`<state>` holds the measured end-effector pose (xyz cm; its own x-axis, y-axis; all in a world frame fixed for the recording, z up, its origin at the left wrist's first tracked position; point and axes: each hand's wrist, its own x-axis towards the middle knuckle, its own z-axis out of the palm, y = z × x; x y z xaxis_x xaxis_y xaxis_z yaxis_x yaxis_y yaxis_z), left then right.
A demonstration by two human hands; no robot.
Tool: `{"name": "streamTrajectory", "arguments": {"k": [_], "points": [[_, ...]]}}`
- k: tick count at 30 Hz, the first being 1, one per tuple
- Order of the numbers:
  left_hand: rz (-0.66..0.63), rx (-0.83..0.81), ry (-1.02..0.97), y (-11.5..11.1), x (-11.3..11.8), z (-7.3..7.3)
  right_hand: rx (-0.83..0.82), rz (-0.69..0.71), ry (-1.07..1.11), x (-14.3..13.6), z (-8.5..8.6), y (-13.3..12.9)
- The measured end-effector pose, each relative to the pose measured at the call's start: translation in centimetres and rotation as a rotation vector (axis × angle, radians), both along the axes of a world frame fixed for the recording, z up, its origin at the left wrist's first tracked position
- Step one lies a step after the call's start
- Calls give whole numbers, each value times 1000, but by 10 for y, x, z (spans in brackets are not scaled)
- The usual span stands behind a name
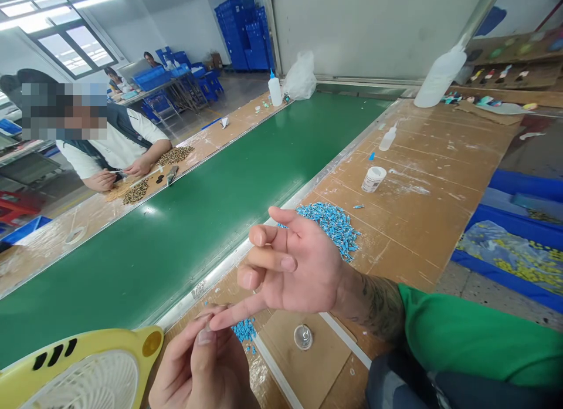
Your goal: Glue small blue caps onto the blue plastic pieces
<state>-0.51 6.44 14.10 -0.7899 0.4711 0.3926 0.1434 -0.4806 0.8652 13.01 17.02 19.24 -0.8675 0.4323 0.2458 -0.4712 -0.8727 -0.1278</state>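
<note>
My right hand (pixel 303 274) is turned palm up above the worktable, its fingers apart, several of them curled and the little finger stretched towards my left hand. Nothing lies in its palm. At the bottom, my left hand (pixel 206 356) is closed in a pinch, thumb against fingers, right at the tip of that little finger. Whatever the pinch holds is hidden. Small blue pieces (pixel 244 331) lie just behind the left hand. Beyond my right hand is a heap of blue pointed parts (pixel 329 221). A small round clear dish (pixel 303 337) stands on a cardboard sheet (pixel 323 371).
A green conveyor belt (pixel 185 239) runs diagonally past the table. A yellow fan (pixel 88 368) stands at lower left. White tub (pixel 373 179), small bottle (pixel 387 139) and large bottle (pixel 441 74) stand at right. Across the belt, a co-worker (pixel 118 139) handles small parts.
</note>
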Motion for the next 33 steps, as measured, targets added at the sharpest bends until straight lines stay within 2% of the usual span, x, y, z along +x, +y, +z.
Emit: {"name": "streamTrajectory", "arguments": {"k": [4, 10, 19, 26, 33], "points": [[2, 9, 29, -1, -2, -3, -50, 10, -26, 0, 0, 0], [88, 10, 23, 1, 3, -2, -83, -16, -46, -1, -1, -1], [130, 0, -55, 6, 6, 1, 36, -53, -64, -8, -7, -4], [74, 50, 32, 5, 8, 0, 96, -137, -76, -9, -6, -3], [147, 5, -23, 7, 6, 9, 103, -30, -27, -9, -7, -4]]}}
